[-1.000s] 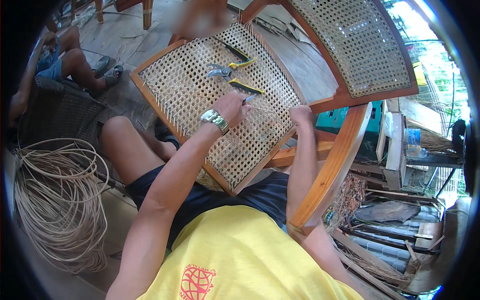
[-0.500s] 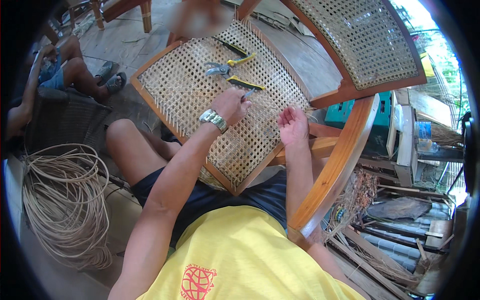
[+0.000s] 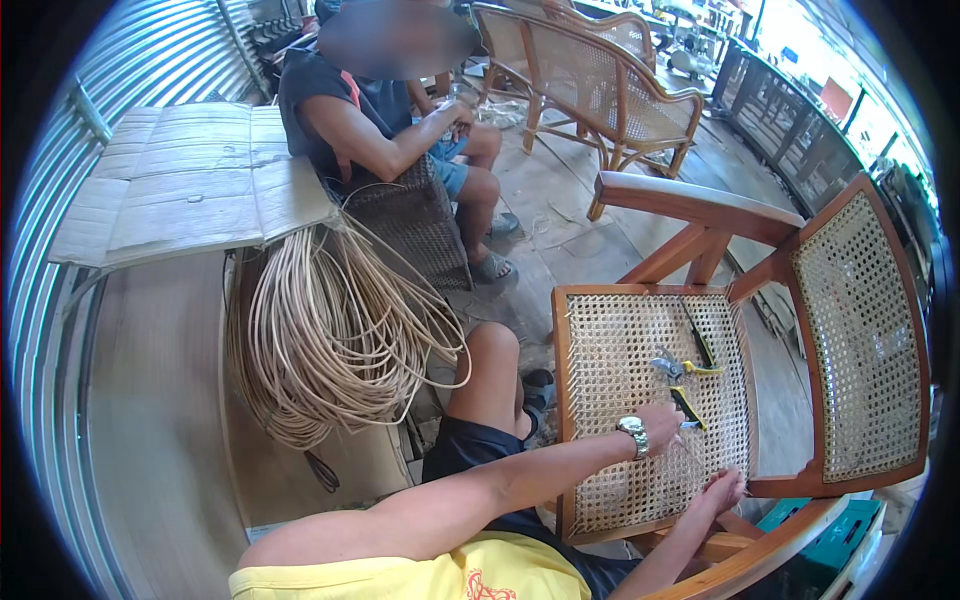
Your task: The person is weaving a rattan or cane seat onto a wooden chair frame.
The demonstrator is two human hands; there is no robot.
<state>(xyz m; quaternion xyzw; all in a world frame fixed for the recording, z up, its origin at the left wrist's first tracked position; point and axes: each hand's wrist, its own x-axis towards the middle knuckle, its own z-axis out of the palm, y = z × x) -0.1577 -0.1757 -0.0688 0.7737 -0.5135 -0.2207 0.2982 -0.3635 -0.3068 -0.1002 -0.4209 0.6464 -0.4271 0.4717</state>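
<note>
My left hand [image 3: 661, 430], with a steel watch at the wrist, is closed around a small silvery tool over the woven cane seat [image 3: 610, 470] of a wooden chair [image 3: 561, 400]. My right hand [image 3: 724, 490] has curled fingers at the seat's right side, with a thin cane strand at them. Yellow-and-black pruning shears [image 3: 676, 395] lie open on the weave just beyond my left hand. A long black-handled tool [image 3: 700, 340] lies farther back on the seat. Loose pale strand ends stick up along the frame.
Coiled rattan [image 3: 330, 340] hangs at left below folded cardboard [image 3: 190, 185], beside a corrugated metal wall [image 3: 60, 180]. A person [image 3: 370, 130] sits in a dark wicker chair [image 3: 395, 240]. Rattan chairs [image 3: 610, 100] stand behind. A teal crate [image 3: 830, 535] sits under my chair's right side.
The view has swung up and left, showing the seated person and wall. My right hand went from fist to open palm, and its fingers are now curled again. My left hand stays closed over the seat.
</note>
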